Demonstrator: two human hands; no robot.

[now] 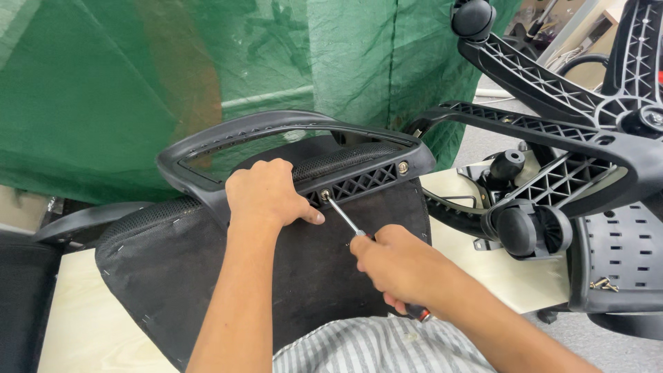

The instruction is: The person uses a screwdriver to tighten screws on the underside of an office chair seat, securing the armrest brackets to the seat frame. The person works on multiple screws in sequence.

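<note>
A green tarp (103, 83) hangs across the far side of the room, and in front of it an upturned office chair seat (207, 276), its black fabric underside facing up, lies on a pale counter (90, 324). The left hand (266, 193) is clamped over the black plastic armrest bracket (359, 181) at the seat's far edge, pressing it in place. The right hand (397, 266) is clenched around the handle of a screwdriver (345, 220), whose tip sits in the left screw (324, 195) of the bracket; a second screw (402, 166) shows further right. Off to the right, another chair's star base with castors (532, 231) lies tipped over. The shaft meets the screw at a slant, so I'd judge the tip could slip out and jab the left thumb resting just beside it, or chew the screw head.
</note>
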